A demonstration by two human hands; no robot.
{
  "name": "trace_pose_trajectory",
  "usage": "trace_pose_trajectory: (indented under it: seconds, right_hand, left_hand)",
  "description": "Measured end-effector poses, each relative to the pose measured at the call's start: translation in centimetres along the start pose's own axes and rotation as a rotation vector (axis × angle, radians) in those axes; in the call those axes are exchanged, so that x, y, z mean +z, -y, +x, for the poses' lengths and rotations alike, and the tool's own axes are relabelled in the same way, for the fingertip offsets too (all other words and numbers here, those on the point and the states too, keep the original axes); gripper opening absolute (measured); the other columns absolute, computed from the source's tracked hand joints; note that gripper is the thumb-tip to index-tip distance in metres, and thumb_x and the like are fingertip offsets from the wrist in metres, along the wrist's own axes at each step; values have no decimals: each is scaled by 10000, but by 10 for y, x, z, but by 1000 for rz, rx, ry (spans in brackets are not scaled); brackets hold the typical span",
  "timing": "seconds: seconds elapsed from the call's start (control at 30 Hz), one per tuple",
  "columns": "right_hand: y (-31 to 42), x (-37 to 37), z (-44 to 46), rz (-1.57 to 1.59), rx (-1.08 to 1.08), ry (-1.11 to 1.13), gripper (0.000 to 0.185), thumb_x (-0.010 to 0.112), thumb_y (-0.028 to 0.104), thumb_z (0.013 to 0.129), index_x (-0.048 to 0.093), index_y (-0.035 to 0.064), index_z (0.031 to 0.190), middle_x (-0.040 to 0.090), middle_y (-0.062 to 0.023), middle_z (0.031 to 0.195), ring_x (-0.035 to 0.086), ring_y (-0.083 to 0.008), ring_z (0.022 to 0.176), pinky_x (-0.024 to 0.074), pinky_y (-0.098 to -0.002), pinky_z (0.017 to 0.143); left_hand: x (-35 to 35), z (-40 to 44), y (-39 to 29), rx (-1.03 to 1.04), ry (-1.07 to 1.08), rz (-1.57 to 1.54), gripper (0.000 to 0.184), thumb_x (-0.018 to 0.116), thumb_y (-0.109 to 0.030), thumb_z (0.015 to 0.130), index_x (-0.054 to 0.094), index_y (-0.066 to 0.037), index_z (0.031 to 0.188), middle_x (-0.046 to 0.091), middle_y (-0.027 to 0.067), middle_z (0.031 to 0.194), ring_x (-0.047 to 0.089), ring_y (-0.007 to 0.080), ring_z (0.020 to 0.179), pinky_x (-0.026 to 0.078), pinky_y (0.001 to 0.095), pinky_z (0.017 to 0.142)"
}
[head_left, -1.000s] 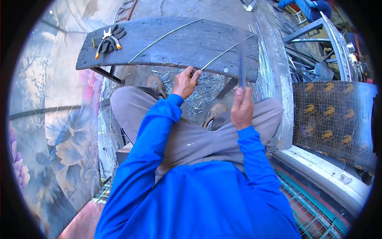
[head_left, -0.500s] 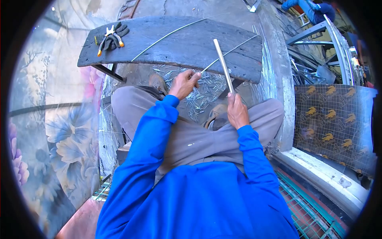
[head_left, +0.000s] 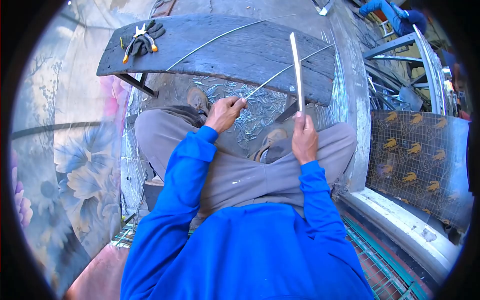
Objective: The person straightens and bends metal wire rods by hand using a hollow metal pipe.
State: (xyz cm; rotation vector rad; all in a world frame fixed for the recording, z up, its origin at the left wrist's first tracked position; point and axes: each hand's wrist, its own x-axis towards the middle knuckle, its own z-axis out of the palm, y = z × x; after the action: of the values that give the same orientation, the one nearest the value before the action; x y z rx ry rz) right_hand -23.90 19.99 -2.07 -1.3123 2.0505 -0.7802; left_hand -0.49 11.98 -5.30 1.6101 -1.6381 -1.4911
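Observation:
My left hand (head_left: 226,112) pinches the near end of a thin metal rod (head_left: 275,76), which slants up to the right across the dark wooden bench (head_left: 225,60). In my right hand (head_left: 304,136) is a straight metal bar (head_left: 296,70), held upright by its lower end, its upper part over the bench and across the rod in view. A second, curved rod (head_left: 210,41) lies along the bench top. Pliers with orange-tipped handles (head_left: 140,33) rest on a dark glove (head_left: 155,31) at the bench's left end.
Many short cut metal pieces (head_left: 250,117) litter the floor under the bench. Long thin rods (head_left: 340,95) lie beyond its right end. A floral cloth (head_left: 90,165) hangs at left. A patterned sheet (head_left: 415,150) and metal frame (head_left: 425,65) stand at right, near another person (head_left: 387,15).
My left hand has drawn back slightly to the left, and more of the rod shows before the bench edge. The bar has swung from a leftward tilt to nearly upright.

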Motion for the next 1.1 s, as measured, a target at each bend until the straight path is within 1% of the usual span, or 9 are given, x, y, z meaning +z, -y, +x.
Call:
trace_pose_trajectory:
  seconds: [0.07, 0.17, 0.33, 0.43, 0.7, 0.73, 0.83, 1.03, 1.1]
  right_hand:
    - [22, -15, -3, 97, -125, -109, 362, 436, 373, 1044, 591, 47, 1013, 627, -174, 758, 631, -364, 721, 464, -431, 642]
    - [36, -26, 0, 247, -276, -203, 325, 459, 345, 1041, 582, 46, 1010, 614, -170, 738, 624, -369, 698, 461, -425, 622]
    - [13, 2, 6, -110, -11, -10, 395, 422, 399, 1038, 517, 36, 914, 617, -271, 792, 592, -498, 774, 439, -540, 654]
    - [14, 0, 6, -71, -44, 46, 450, 404, 454, 1032, 516, 33, 919, 627, -282, 833, 564, -527, 803, 418, -570, 672]
    - [11, 0, -6, 70, -150, -164, 385, 428, 400, 1038, 551, 43, 961, 625, -232, 779, 602, -478, 754, 428, -534, 642]
    - [-1, 2, 2, -175, -31, 22, 431, 415, 443, 1033, 556, 40, 979, 629, -254, 804, 600, -491, 785, 423, -544, 658]
    - [3, -5, 5, -11, 14, 90, 455, 404, 470, 1028, 546, 41, 976, 632, -270, 836, 598, -500, 813, 422, -551, 678]
    - [3, 4, -17, 170, -140, -185, 459, 385, 435, 1037, 545, 9, 983, 642, -266, 863, 597, -499, 823, 431, -550, 693]
    - [-15, 11, -4, -181, 40, 151, 449, 372, 428, 1041, 549, 19, 988, 643, -262, 852, 599, -496, 815, 436, -550, 693]
  left_hand:
    - [13, 7, 2, 59, -60, 26, 427, 520, -398, 986, 714, -23, 922, 546, 60, 646, 522, 135, 659, 417, 318, 622]
    - [23, 16, 2, 111, -105, 89, 427, 508, -399, 986, 714, -28, 934, 599, 96, 687, 567, 181, 682, 445, 344, 657]
    - [21, 17, -5, 85, -89, 92, 434, 498, -412, 978, 716, -40, 929, 630, 137, 733, 601, 216, 704, 464, 360, 682]
    - [20, 20, -11, 89, -119, 124, 436, 502, -419, 974, 717, -43, 920, 620, 133, 711, 597, 221, 686, 463, 366, 673]
    - [22, 18, -10, 55, -116, 81, 441, 517, -429, 965, 728, -46, 910, 559, 92, 628, 561, 197, 635, 440, 369, 629]
    - [21, 19, -12, 37, -101, 82, 440, 522, -428, 963, 730, -44, 910, 539, 83, 611, 546, 189, 621, 434, 368, 621]
    - [21, 20, -13, 37, -109, 72, 441, 529, -427, 959, 733, -39, 906, 504, 76, 587, 518, 175, 600, 424, 365, 607]
    - [21, 17, -16, 10, -110, 52, 443, 533, -432, 955, 742, -44, 911, 517, 80, 594, 518, 168, 608, 429, 363, 615]
    - [23, 16, -17, 14, -113, 40, 445, 533, -434, 954, 743, -44, 915, 525, 84, 600, 528, 173, 615, 435, 364, 622]
